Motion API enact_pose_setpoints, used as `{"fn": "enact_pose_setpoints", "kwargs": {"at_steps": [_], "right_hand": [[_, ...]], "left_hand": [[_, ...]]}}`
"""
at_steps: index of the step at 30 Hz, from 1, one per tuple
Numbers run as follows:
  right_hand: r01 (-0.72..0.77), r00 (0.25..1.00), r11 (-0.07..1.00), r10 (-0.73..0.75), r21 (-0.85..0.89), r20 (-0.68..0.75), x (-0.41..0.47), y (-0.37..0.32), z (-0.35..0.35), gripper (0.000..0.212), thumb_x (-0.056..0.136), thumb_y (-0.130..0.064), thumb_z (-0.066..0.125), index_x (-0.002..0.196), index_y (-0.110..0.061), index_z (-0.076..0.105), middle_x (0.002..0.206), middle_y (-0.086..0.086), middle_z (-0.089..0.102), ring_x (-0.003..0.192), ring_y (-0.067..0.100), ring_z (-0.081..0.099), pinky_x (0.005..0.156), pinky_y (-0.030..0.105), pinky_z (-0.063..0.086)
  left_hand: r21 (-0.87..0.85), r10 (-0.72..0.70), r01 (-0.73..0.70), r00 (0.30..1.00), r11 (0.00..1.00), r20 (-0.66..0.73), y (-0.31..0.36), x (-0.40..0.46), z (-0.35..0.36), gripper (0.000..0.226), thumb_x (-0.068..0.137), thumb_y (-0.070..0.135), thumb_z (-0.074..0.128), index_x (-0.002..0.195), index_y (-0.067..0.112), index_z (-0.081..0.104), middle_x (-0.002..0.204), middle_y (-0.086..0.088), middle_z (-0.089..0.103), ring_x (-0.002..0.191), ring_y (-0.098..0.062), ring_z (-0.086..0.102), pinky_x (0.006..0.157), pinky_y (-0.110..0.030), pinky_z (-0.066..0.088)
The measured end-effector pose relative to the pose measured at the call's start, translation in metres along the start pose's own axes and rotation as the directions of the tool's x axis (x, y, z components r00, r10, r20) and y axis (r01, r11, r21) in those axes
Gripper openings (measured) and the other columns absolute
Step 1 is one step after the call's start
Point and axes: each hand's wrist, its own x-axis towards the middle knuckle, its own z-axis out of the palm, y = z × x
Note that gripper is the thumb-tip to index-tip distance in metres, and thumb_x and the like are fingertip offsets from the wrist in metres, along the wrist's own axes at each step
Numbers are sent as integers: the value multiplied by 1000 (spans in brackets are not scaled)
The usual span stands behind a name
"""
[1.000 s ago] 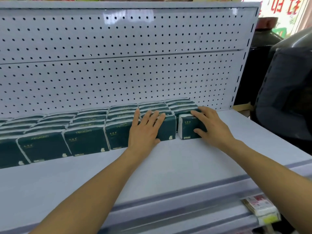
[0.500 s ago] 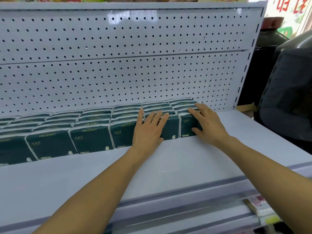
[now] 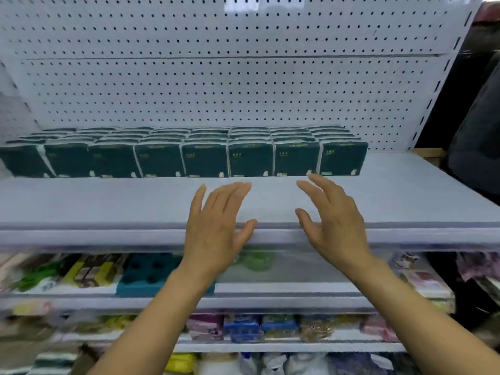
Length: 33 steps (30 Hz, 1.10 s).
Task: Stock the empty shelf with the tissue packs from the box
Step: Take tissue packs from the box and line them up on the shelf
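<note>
Dark green tissue packs [image 3: 205, 159] stand in a long row, several deep, against the pegboard at the back of the white shelf [image 3: 108, 201]. The rightmost pack [image 3: 342, 158] ends the row, with bare shelf to its right. My left hand [image 3: 216, 228] hovers over the shelf's front edge, fingers straight and holding nothing. My right hand [image 3: 332, 220] is beside it, fingers spread and empty, its fingertips just short of the packs. The box is not in view.
A white pegboard [image 3: 243, 85] backs the shelf. Lower shelves hold colourful goods, among them a teal pack [image 3: 151, 274] and blue packs [image 3: 243, 327]. A dark bulky shape [image 3: 476, 147] stands right of the shelf upright.
Both hands have left the tissue packs and drawn back toward the shelf's front edge. The view has pulled back and dropped, so the lower shelves now show.
</note>
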Motion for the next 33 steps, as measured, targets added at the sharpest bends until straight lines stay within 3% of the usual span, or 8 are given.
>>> {"fn": "enact_pose_setpoints", "kwargs": {"at_steps": [4,8,10,14,19,22,27,33], "right_hand": [[119,989,986,-128,117,79,-32,-63,15,44,92,-30,54,134,-16,53,138,9,52,121,29,52,90,42,46],[243,938,930,-298,275,180,-49,-133,42,43,92,-33,49,131,-16,55,121,6,62,103,28,61,75,39,52],[282,892,908,-368,310,265,-56,-166,63,46,91,-34,53,134,-18,52,121,5,62,100,27,61,74,39,52],[333,803,891,-440,309,403,-70,-234,109,49,89,-34,66,134,-19,53,135,9,55,115,33,56,83,47,51],[318,715,873,-477,370,511,-87,-327,159,47,94,-40,56,137,-23,50,141,5,48,123,30,50,91,44,45],[265,650,878,-468,399,598,-107,-383,196,47,95,-38,53,139,-24,48,141,2,48,126,27,47,93,40,42],[217,464,892,-451,397,762,-148,-463,257,48,99,-39,45,145,-26,38,146,0,41,131,24,40,98,39,40],[180,268,926,-370,331,890,-190,-510,323,48,99,-38,44,145,-26,37,145,1,41,132,24,41,99,40,44]], "left_hand": [[33,-156,155,987,987,33,-17,-80,-42,57,90,45,54,139,18,48,132,-2,59,120,-20,50,107,-43,36],[225,-299,260,940,939,164,-47,-147,-80,62,91,55,50,141,19,48,129,-1,60,115,-22,54,95,-43,46],[323,-397,312,884,894,245,-71,-179,-95,63,93,59,48,144,23,45,134,-2,58,118,-24,55,96,-45,46],[468,-542,368,777,803,320,-123,-240,-128,65,89,62,38,139,23,52,127,-2,62,118,-26,57,101,-49,42],[505,-658,455,659,734,363,-189,-322,-172,60,90,57,48,140,24,49,132,0,59,129,-24,47,111,-52,31],[504,-708,503,568,702,420,-232,-377,-200,59,92,54,53,142,22,47,135,-2,55,133,-25,42,112,-49,29],[514,-752,559,381,651,538,-299,-461,-221,64,95,55,49,149,24,35,140,0,49,135,-24,38,111,-41,29],[477,-673,599,147,644,724,-352,-538,-203,64,97,51,50,151,25,30,144,-2,45,137,-25,35,108,-42,35]]}}
